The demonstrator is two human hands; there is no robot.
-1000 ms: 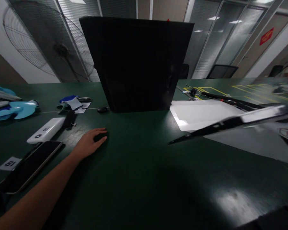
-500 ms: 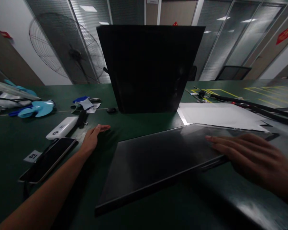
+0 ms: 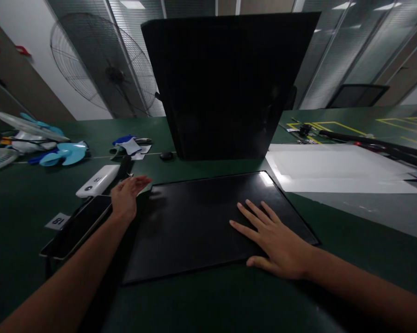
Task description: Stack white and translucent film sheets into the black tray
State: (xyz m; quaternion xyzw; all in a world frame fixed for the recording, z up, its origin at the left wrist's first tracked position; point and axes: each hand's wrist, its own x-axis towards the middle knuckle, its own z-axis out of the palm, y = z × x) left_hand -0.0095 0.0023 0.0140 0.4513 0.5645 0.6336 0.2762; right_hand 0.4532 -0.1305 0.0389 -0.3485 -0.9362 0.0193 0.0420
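A flat black panel lies on the green table in front of me. My right hand rests flat on the panel's right part, fingers spread and holding nothing. My left hand hovers at the panel's left edge, palm turned inward, fingers apart and empty. Behind the panel stands a large upright black screen.
Left of my left arm lie a dark phone, a white power bank and a paper tag. Blue fan blades sit at the far left. White sheets lie on the right, and a standing fan stands behind.
The black panel came in from the right, tilted, and now lies flat on the table. My right hand moved left onto it. My left hand lifted off the table.
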